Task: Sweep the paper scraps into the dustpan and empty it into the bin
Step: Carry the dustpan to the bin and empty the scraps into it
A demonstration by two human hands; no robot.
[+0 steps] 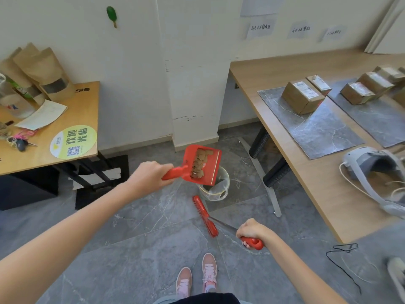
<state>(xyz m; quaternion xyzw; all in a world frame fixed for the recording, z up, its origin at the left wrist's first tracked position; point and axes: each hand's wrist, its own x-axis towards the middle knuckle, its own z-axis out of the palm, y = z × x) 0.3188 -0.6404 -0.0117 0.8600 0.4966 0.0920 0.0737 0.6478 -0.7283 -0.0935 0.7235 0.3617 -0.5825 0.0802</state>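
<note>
Gripping tools, left hand [151, 175] holds red plastic dustpan [210, 172], right hand [252, 230] apparently bristled brush [205, 216].

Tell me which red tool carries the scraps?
The dustpan, gripped by the left hand above the bin, holds the scraps; the brush in the right hand carries none.

Single head-worn wide-angle view — standing height, facing down at floor [153, 249].
</note>
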